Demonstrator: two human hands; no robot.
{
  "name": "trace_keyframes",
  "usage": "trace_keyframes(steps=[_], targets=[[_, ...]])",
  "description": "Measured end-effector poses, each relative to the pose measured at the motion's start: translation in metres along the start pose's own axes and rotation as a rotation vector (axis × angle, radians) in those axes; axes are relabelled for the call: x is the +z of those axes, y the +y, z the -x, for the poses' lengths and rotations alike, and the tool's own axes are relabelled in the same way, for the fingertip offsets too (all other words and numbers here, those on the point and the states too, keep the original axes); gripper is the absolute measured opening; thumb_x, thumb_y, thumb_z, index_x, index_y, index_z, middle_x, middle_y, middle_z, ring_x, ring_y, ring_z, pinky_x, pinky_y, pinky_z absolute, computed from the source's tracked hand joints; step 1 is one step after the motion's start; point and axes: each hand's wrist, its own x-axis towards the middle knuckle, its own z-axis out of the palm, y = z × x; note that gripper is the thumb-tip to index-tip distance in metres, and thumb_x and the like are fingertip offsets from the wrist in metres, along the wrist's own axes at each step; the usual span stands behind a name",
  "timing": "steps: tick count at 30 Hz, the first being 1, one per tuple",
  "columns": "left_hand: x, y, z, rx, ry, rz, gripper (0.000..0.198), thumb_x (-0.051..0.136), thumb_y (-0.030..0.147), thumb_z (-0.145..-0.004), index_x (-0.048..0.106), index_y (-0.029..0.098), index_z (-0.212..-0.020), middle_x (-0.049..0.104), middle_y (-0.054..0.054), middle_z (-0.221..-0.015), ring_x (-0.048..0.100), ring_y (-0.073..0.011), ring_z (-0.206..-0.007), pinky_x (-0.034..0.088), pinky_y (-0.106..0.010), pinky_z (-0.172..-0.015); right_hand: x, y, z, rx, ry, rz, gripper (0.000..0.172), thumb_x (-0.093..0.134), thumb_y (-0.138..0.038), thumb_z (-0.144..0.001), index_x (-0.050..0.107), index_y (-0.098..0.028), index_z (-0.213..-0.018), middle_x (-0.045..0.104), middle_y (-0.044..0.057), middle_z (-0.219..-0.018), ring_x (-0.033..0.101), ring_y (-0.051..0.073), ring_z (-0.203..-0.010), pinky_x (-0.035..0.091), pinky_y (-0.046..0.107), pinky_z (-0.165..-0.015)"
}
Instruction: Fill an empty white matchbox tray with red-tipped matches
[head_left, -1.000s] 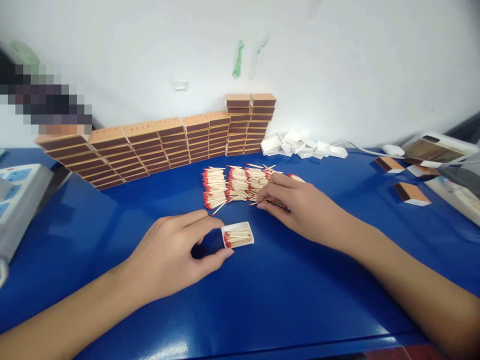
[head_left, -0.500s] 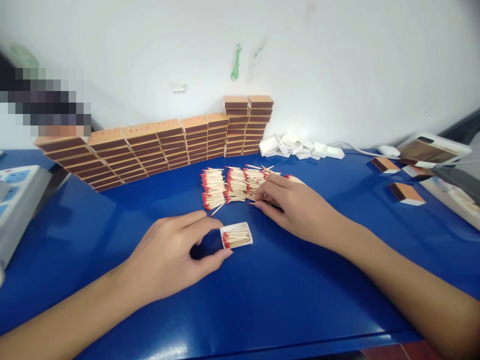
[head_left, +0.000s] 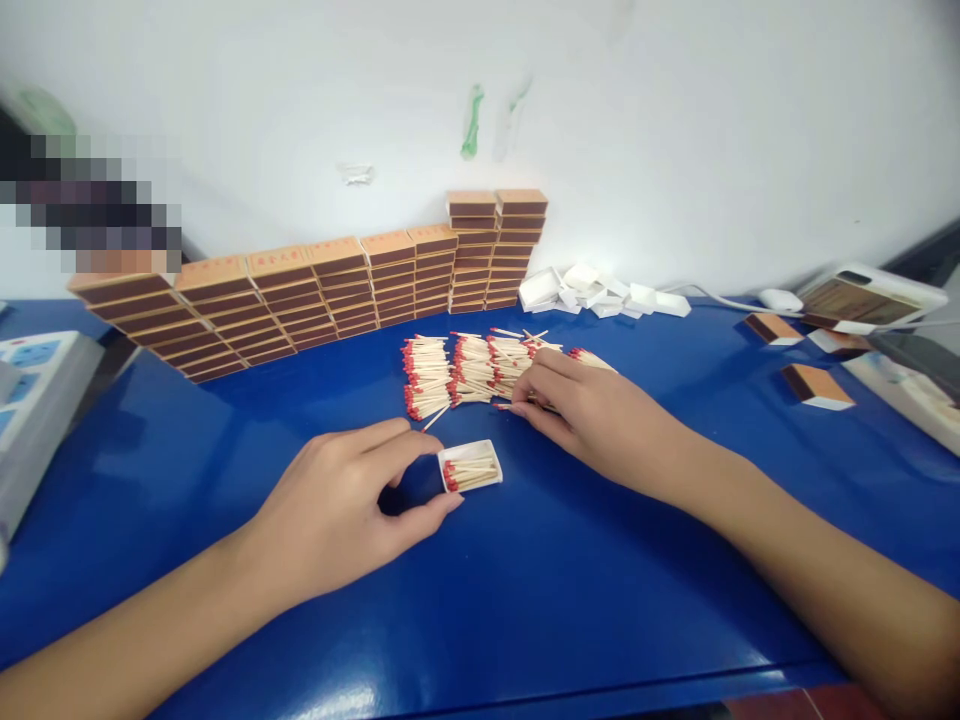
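My left hand (head_left: 349, 500) grips a small white matchbox tray (head_left: 493, 449) at its left end, thumb on the near side and fingers on the far side. Inside the tray lie several red-tipped matches (head_left: 472, 474), heads to the left. My right hand (head_left: 574, 405) is at the near edge of the match pile (head_left: 474, 372), fingertips pinched on a match (head_left: 504, 407) whose red head sticks out to the left. The palm and fingers hide part of the pile behind them. Its matches lie in rough rows, heads mostly leftward.
Stacked matchboxes (head_left: 289, 298) form a wall along the back left. White empty trays (head_left: 592, 290) are heaped behind the pile. Loose matchbox sleeves (head_left: 817, 386) and a white-edged device (head_left: 874, 295) with a cable lie at right. A white box-like object (head_left: 41, 400) stands at left on the blue table (head_left: 510, 610).
My left hand and the tray have shifted very slightly left and up. My right hand stays at the pile's near edge, its fingertips drawn a little closer together.
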Motion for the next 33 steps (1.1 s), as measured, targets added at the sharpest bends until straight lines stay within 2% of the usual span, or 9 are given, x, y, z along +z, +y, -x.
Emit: trace_keyframes(steps=[6, 10, 19, 22, 27, 33], targets=[[0.001, 0.0, -0.002, -0.003, 0.0, -0.004, 0.022, 0.075, 0.036, -0.092, 0.073, 0.022, -0.109, 0.06, 0.004, -0.075, 0.055, -0.0098, -0.059, 0.043, -0.025, -0.058, -0.007, 0.004, 0.003, 0.02, -0.089, -0.102, 0.016, 0.052, -0.023, -0.106, 0.064, -0.019, -0.096, 0.066, 0.008, -0.103, 0.063, 0.02, -0.082, 0.045, 0.034, -0.075], [0.001, 0.001, -0.001, -0.012, -0.01, -0.002, 0.022, 0.075, 0.036, -0.092, 0.073, 0.022, -0.109, 0.061, 0.004, -0.076, 0.056, -0.0098, -0.06, 0.043, -0.025, -0.058, -0.008, 0.004, 0.002, 0.053, -0.078, -0.11, 0.01, 0.056, -0.025, -0.104, 0.063, -0.02, -0.099, 0.066, 0.008, -0.101, 0.063, 0.021, -0.082, 0.045, 0.033, -0.073], [0.0, 0.001, 0.0, -0.019, -0.022, 0.007, 0.021, 0.074, 0.036, -0.092, 0.074, 0.023, -0.108, 0.061, 0.004, -0.076, 0.055, -0.0095, -0.06, 0.042, -0.025, -0.058, -0.003, 0.002, 0.0, 0.093, -0.095, -0.136, 0.019, 0.053, -0.027, -0.106, 0.064, -0.02, -0.094, 0.068, 0.008, -0.103, 0.063, 0.021, -0.084, 0.045, 0.035, -0.078], [0.0, 0.001, -0.001, -0.025, -0.016, 0.008, 0.02, 0.075, 0.035, -0.092, 0.074, 0.023, -0.108, 0.06, 0.004, -0.075, 0.055, -0.0098, -0.06, 0.042, -0.025, -0.058, -0.007, -0.006, 0.001, 0.073, -0.044, -0.177, 0.016, 0.054, -0.028, -0.107, 0.065, -0.02, -0.097, 0.068, 0.008, -0.101, 0.063, 0.021, -0.085, 0.046, 0.034, -0.078], [0.001, 0.001, -0.002, -0.008, -0.003, -0.024, 0.02, 0.074, 0.034, -0.092, 0.074, 0.022, -0.109, 0.06, 0.004, -0.075, 0.055, -0.0105, -0.061, 0.043, -0.026, -0.059, -0.017, -0.033, 0.002, 0.021, 0.026, -0.292, 0.008, 0.059, -0.024, -0.105, 0.064, -0.02, -0.101, 0.067, 0.006, -0.1, 0.063, 0.018, -0.085, 0.047, 0.03, -0.072], [0.004, 0.005, -0.002, 0.027, 0.015, -0.042, 0.019, 0.073, 0.035, -0.093, 0.074, 0.02, -0.106, 0.059, 0.003, -0.074, 0.054, -0.0105, -0.059, 0.042, -0.026, -0.057, -0.005, -0.055, 0.0, -0.042, 0.002, -0.219, 0.011, 0.056, -0.016, -0.104, 0.065, -0.016, -0.098, 0.066, 0.007, -0.098, 0.064, 0.017, -0.08, 0.047, 0.029, -0.069]])
